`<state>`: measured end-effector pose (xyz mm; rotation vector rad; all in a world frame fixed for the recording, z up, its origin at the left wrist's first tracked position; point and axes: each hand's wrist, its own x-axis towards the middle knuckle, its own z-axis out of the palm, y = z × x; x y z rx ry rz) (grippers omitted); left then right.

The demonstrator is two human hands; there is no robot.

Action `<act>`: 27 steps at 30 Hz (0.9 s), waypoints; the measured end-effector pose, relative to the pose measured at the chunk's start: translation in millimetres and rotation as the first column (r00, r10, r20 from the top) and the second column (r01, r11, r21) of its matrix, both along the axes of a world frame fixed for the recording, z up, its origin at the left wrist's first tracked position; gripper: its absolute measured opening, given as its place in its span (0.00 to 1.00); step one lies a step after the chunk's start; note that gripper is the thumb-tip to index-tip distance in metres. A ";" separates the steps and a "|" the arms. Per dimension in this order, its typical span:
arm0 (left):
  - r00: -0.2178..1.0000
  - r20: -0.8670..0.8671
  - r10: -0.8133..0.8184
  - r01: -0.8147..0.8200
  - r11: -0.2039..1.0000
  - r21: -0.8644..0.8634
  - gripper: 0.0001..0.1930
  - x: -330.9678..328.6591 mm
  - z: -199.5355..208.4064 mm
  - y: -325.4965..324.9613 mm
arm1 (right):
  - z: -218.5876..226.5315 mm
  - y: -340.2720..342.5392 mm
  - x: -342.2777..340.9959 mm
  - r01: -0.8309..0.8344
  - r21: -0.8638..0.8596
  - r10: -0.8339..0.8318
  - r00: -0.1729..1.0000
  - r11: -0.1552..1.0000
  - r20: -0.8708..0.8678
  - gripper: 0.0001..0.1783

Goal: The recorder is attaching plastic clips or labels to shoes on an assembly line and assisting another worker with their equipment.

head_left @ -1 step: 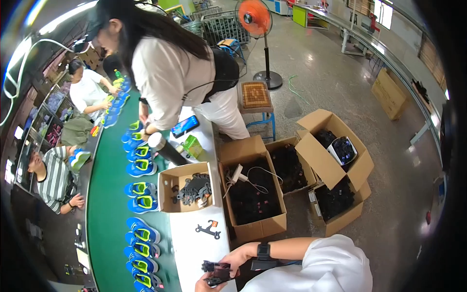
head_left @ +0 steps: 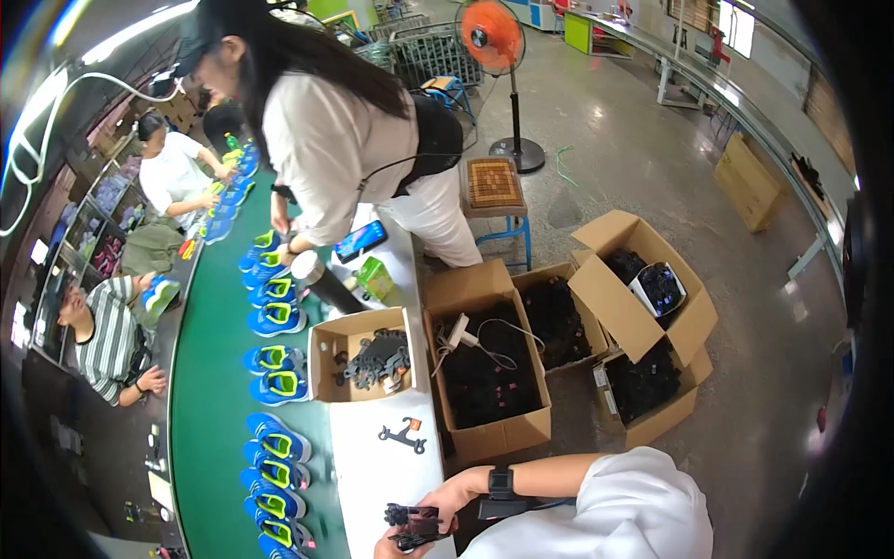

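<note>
At the lower edge, over the near end of the white tabletop [head_left: 382, 480], my right hand [head_left: 456, 494] grips a small stack of black plastic shoe hangers [head_left: 414, 526]. My left hand [head_left: 391, 548], partly cut off by the frame, closes on the stack's near side. A single black shoe hanger [head_left: 403, 435] with an orange label lies flat just beyond. Behind that stands an open cardboard box [head_left: 321, 368] with grey-black hangers [head_left: 377, 359] heaped inside. Blue shoes with lime-green linings [head_left: 275, 466] line the green conveyor belt [head_left: 209, 410] to the left.
Large cartons of black items [head_left: 494, 382] stand on the floor at right. A dark bottle [head_left: 326, 282], a phone [head_left: 360, 242] and a green carton [head_left: 374, 278] sit behind the hanger box. One co-worker [head_left: 326, 130] leans over the belt; two others work across it.
The whole view has shifted slightly, so the surroundings sit a little farther right. My hands stay around the hanger stack, which has turned slightly.
</note>
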<state>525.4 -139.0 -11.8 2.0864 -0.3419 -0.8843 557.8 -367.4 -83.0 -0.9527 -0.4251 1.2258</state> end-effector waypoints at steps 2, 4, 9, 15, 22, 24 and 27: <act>0.989 -0.008 0.146 -0.146 0.989 -0.010 0.20 -27.8 -5.9 37.7 | 2.6 31.8 -0.5 -0.016 -0.098 0.018 1.000 0.995 0.019 0.20; 0.956 -0.024 0.292 -0.293 0.956 -0.026 0.20 -59.8 -11.2 68.4 | 3.2 55.6 5.3 0.052 -0.290 0.052 0.939 0.955 0.341 0.18; 0.757 -0.156 0.634 -0.651 0.752 -0.105 0.20 -118.8 -3.0 116.8 | -4.0 99.5 -11.1 0.635 -0.373 0.138 0.388 0.676 0.911 0.09; 0.522 -0.357 0.774 -0.791 0.283 -0.543 0.20 -144.3 8.3 129.0 | -28.0 122.3 -24.4 0.647 -0.501 0.514 0.191 0.575 0.836 0.11; 0.499 -0.405 0.766 -0.722 0.109 -0.683 0.24 -161.6 34.4 140.0 | 52.4 156.0 -51.9 0.661 -0.249 0.158 0.195 0.708 0.968 0.32; 0.525 -0.365 0.769 -0.708 0.156 -0.689 0.25 -169.8 37.0 146.2 | 87.0 178.9 -68.2 0.483 -0.262 -0.136 0.643 0.835 0.754 0.31; 0.542 -0.368 0.756 -0.710 0.177 -0.681 0.29 -183.2 33.0 147.9 | 120.4 210.3 -101.0 0.204 -0.271 -0.104 0.935 0.941 0.340 0.30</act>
